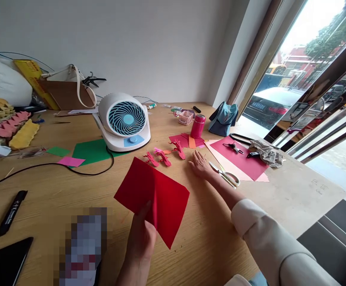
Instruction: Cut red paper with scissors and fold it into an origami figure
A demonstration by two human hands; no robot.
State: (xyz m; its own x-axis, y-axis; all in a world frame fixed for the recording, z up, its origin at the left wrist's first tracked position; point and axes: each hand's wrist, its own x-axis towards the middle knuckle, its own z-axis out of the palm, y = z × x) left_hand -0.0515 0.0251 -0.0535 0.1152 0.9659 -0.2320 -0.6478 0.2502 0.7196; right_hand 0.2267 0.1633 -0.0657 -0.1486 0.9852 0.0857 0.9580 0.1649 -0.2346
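Observation:
My left hand pinches the lower edge of a red sheet of paper, which is raised above the table and creased down its middle. My right hand lies flat on the wood, fingers stretched out and nothing held. Just right of it rest scissors with pale handles. Left of its fingertips are small red paper cut-outs, several-legged or frilled in shape. Beyond the right hand, a pink-red can stands upright near folded red paper and an orange strip.
A white fan stands mid-table, its black cord running left. Green paper lies beside it. A dark red sheet carries keys at right. A marker and a black phone lie at left; a blue bag stands behind.

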